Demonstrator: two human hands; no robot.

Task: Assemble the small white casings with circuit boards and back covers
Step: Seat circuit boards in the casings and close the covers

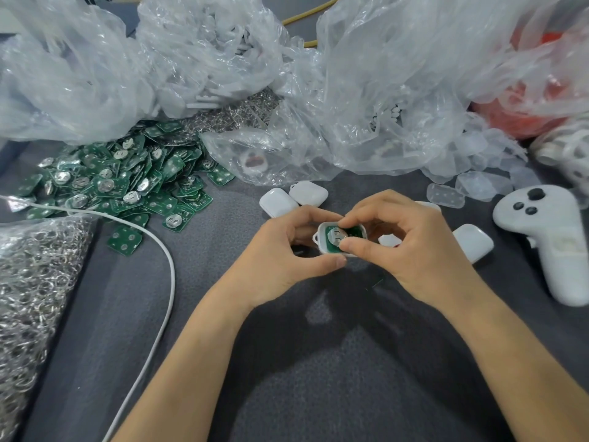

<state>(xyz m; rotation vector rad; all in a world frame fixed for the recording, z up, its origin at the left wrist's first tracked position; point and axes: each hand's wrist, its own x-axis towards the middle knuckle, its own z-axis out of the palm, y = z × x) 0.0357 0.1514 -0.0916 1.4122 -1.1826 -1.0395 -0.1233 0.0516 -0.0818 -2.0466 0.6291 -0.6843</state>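
My left hand (287, 250) grips a small white casing (322, 244) by its edges, open side up. A green circuit board (334, 235) with a round metal cell lies inside it. My right hand (411, 250) pinches the board with thumb and forefinger, partly covering it. Two closed white casings (279, 201) (308, 193) lie just beyond my hands, and another white casing (475, 242) lies to the right. A heap of green circuit boards (127, 183) spreads at the left.
Crumpled clear plastic bags (366, 90) fill the back. A bag of metal rings (32, 282) lies at the left beside a white cable (165, 256). A white controller (551, 237) rests at the right, near clear plastic covers (446, 194). A red bag (526, 116) sits back right.
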